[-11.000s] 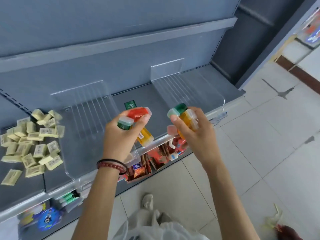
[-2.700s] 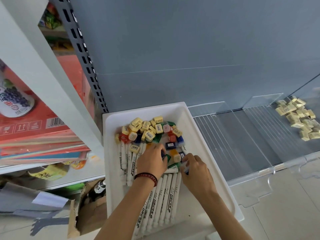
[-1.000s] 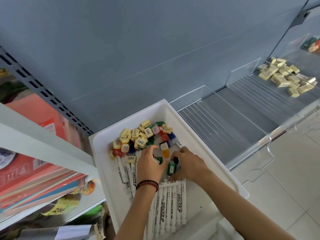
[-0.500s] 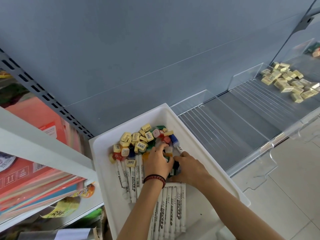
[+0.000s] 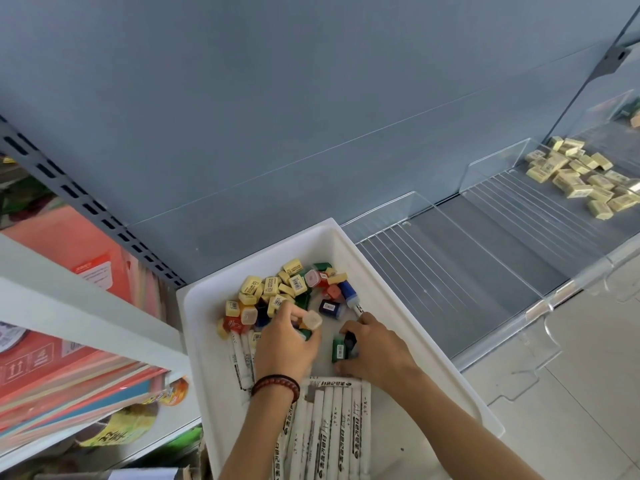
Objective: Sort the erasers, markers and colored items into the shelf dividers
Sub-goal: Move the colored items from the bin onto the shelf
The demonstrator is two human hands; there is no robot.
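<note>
A white bin on the shelf holds yellow erasers, small colored bottles and white markers. My left hand is inside the bin, its fingers curled round a green bottle with a pale cap. My right hand lies beside it and grips a green bottle and a dark one. More yellow erasers lie in a divider section far to the right.
Clear acrylic dividers split the grey shelf right of the bin; the nearest section holds nothing. A few colored items sit in the far right section. Books and packages fill the neighbouring shelf on the left.
Both hands stayed in the bin. My left hand shifted lower left and now shows a pale-capped bottle in its fingers; my right hand now holds a green bottle in plain sight.
</note>
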